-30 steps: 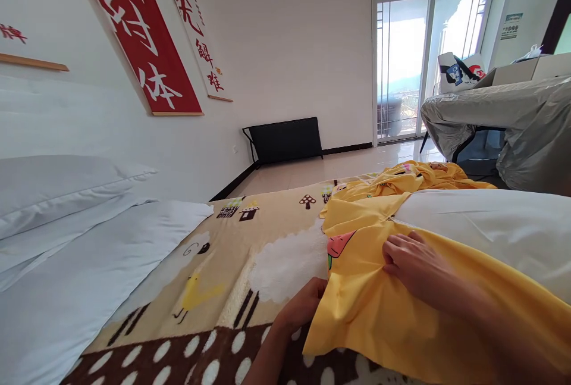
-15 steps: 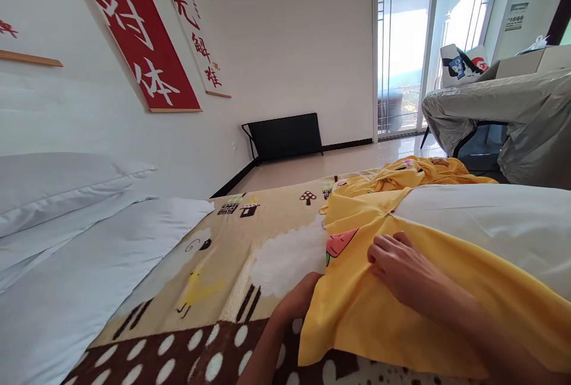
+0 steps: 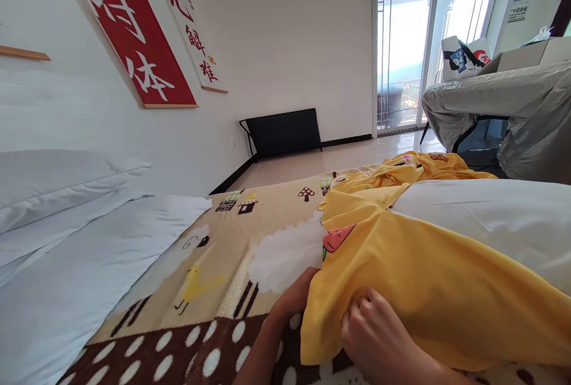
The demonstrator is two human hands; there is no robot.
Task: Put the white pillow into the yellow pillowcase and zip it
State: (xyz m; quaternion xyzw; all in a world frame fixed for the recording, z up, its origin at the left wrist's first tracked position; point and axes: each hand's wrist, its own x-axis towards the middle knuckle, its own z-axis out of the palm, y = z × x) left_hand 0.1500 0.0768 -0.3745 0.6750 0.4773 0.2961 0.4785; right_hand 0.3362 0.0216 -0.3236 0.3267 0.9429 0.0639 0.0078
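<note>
A yellow quilt cover (image 3: 401, 278) with a printed carrot lies over the corner of a white quilt (image 3: 486, 209), its far part bunched up. My right hand (image 3: 372, 328) is closed in a fist on the cover near its front edge, the knuckles facing up. My left hand (image 3: 301, 296) reaches in at the left edge of the cover; its fingers are hidden under the cloth. Beneath both hands spreads a beige and brown blanket (image 3: 205, 278) with animal prints and white dots.
White pillows (image 3: 111, 254) are stacked on the left. Behind the bed, a black folded panel (image 3: 285, 133) leans against the wall. At the right stands a table (image 3: 495, 90) under silvery plastic, with boxes (image 3: 521, 58) on top. A glass sliding door (image 3: 404, 58) is beyond.
My right hand has moved down and toward me, from the middle of the cover to its front edge, and is now a fist. My left hand stays under the cover's edge.
</note>
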